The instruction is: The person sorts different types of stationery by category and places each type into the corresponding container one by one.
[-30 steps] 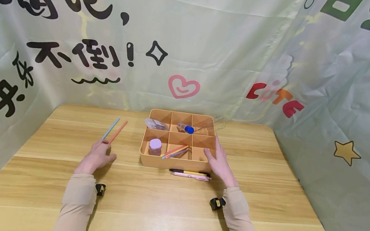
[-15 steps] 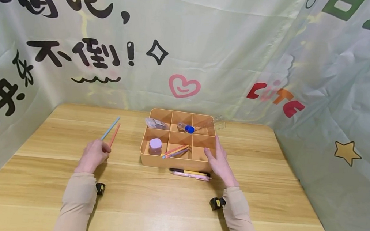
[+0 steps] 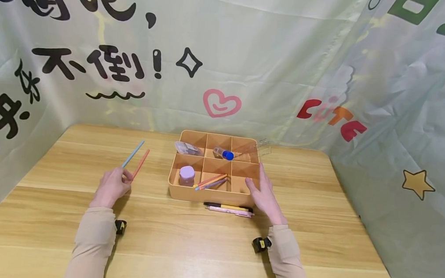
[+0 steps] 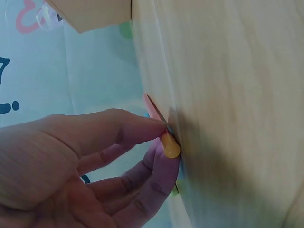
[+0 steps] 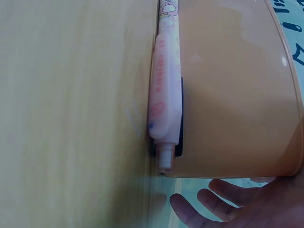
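Observation:
My left hand (image 3: 112,186) pinches the near end of a red stick (image 3: 141,163) between thumb and fingertips, close to the tabletop. The left wrist view shows the stick's rounded yellow end (image 4: 170,146) at the fingertips. A blue stick (image 3: 133,153) lies just left of it, its near end hidden by the hand. My right hand (image 3: 266,199) holds the right wall of a tan six-compartment organizer box (image 3: 209,195), thumb over the rim and fingers down the outside. Several coloured sticks (image 3: 211,182) lean in the box's front middle compartment.
A lilac-lidded jar (image 3: 186,175) stands in the front left compartment. Behind are a clear packet (image 3: 187,148), a blue-capped bottle (image 3: 223,153) and a transparent piece (image 3: 261,147) jutting past the rim. A pink pen (image 3: 229,211) and a black-and-yellow pen (image 3: 228,207) lie before the box.
My left hand's spread fingers have closed on the red stick, which swung left and then slightly back right. The right hand and the box look unmoved.

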Tool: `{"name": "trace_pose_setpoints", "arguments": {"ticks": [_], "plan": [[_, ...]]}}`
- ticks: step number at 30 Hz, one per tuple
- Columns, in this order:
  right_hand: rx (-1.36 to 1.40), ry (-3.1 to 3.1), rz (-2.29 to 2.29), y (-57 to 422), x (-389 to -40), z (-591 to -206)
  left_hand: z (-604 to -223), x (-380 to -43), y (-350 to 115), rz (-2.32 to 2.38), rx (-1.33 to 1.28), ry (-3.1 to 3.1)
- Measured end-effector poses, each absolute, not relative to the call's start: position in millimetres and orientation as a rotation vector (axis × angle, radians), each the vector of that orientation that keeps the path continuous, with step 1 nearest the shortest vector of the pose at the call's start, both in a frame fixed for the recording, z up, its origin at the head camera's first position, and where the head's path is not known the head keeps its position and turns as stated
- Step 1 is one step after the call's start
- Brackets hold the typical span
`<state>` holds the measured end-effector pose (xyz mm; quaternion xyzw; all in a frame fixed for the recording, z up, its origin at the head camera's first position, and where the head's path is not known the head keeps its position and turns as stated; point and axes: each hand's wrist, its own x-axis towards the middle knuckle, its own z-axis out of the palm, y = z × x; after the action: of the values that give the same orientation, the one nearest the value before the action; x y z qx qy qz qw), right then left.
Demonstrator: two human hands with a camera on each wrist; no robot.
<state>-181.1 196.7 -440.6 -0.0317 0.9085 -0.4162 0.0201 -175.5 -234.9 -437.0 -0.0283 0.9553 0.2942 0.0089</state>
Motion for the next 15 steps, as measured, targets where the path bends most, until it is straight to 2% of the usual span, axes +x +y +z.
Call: {"name": "trace_pose_setpoints", "arguments": {"ticks": [15], "plan": [[-0.106, 2.813, -1.296, 197.5, -181.6, -440.8, -434.1, -176.2, -232.5, 0.914, -0.129, 2.894]]}}
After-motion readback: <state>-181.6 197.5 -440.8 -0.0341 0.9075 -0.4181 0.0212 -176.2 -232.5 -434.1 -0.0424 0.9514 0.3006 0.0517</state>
